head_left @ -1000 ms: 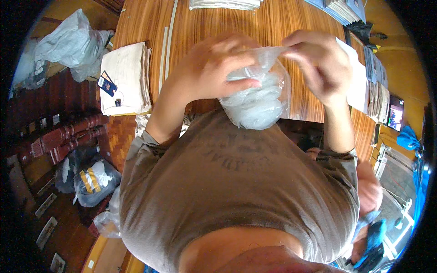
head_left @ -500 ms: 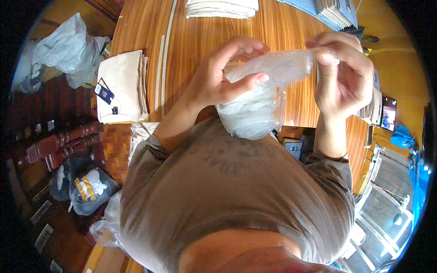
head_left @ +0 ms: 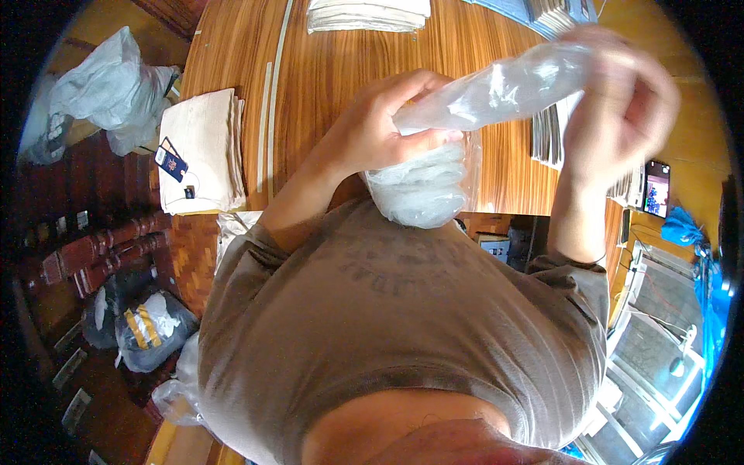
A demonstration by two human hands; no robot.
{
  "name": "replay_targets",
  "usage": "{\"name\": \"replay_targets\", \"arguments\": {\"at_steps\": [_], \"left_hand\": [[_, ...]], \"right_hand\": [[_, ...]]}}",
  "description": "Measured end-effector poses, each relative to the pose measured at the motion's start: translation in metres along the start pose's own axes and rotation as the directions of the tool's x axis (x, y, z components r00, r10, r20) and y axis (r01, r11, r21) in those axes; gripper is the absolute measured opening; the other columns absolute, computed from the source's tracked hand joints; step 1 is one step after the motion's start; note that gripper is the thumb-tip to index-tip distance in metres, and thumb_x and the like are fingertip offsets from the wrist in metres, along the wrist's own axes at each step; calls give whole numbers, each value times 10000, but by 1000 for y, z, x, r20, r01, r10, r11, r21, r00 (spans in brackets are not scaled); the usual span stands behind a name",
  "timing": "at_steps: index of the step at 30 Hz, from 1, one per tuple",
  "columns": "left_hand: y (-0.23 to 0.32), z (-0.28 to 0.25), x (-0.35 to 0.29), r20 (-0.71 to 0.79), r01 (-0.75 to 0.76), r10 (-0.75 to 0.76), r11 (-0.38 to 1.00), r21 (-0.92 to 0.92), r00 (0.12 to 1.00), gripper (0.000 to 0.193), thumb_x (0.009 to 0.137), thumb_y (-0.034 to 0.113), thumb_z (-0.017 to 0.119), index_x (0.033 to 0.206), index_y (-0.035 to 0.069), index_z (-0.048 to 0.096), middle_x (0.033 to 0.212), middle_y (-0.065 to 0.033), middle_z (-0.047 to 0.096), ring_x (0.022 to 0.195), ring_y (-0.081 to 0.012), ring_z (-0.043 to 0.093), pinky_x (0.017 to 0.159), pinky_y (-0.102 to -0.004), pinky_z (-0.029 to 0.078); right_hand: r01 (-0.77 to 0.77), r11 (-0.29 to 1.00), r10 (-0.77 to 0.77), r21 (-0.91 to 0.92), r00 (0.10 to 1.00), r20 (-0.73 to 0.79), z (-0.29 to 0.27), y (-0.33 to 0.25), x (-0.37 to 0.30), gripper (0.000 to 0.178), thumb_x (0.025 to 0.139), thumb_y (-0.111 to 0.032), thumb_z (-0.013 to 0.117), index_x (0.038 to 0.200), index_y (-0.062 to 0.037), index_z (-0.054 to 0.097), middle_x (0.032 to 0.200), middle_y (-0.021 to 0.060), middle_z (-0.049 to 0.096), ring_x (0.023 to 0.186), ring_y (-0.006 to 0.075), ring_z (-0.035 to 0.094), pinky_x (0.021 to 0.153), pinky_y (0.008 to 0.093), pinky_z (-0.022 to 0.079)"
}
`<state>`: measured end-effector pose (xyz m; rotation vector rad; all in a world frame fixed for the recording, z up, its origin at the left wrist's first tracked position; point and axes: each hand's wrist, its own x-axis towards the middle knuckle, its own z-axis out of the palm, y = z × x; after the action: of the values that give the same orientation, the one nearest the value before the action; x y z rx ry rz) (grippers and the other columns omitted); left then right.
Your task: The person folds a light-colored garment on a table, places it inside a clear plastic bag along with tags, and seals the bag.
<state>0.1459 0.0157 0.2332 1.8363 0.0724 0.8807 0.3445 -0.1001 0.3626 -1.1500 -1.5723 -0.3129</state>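
A clear plastic bag stretches between my two hands above the near edge of the table. My left hand curls round its left part, with the thumb in front. The bag's far end is pinched in my right hand, which is smeared by motion. Below my left thumb hangs a bulging bundle of whitish, folded plastic in a clear outer wrap, close against my shirt. Whether the stretched bag is joined to this bundle, I cannot tell.
A wood-grain table spreads ahead. Folded cream cloth with a dark tag lies at its left edge, a white folded stack at the back, and blue packets at the far right. A phone stands by the right edge.
My right hand has moved right and slightly up, drawing the plastic bag out longer. My left hand keeps its grip in about the same place.
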Motion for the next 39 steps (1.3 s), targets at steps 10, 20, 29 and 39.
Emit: {"name": "replay_targets", "arguments": {"at_steps": [10, 20, 29, 39], "left_hand": [[1, 6, 7, -171, -90, 65, 986, -142, 983, 597, 765, 150, 901, 1270, 30, 605, 1096, -114, 690, 964, -217, 696, 857, -358, 568], [-22, -24, -22, 104, 37, -40, 999, 26, 994, 760, 791, 268, 898, 1424, 51, 537, 1356, -153, 637, 1298, -267, 604, 1096, -422, 480], [-52, -14, -63, 138, 288, -253, 871, -399, 958, 997, 773, 427, 870, 1540, 7, 389, 1457, -219, 514, 1395, -362, 479, 1188, -480, 368], [-46, -18, -54, 31, 227, -233, 899, -375, 972, 748, 881, 184, 795, 1513, 29, 426, 1403, -155, 593, 1328, -264, 553, 1132, -428, 440]], "right_hand": [[-287, 958, 286, -12, 948, 138, 25, 3, -31, 180, 1034, -126, 653, 1176, -27, 603, 1062, 88, 690, 979, 137, 660, 888, 275, 527], [-375, 917, 396, -139, 806, 441, 11, -32, -45, 491, 840, -313, 879, 1170, -18, 666, 1076, 144, 749, 985, 232, 739, 869, 346, 600], [-293, 927, 375, -235, 729, 573, 51, -3, -79, 313, 733, 43, 700, 1031, -53, 680, 898, 152, 717, 845, 333, 744, 720, 400, 595], [-463, 863, 499, -201, 725, 474, 56, 2, -82, 341, 784, -33, 793, 1118, -79, 743, 965, 171, 763, 901, 324, 769, 778, 373, 611]]}}
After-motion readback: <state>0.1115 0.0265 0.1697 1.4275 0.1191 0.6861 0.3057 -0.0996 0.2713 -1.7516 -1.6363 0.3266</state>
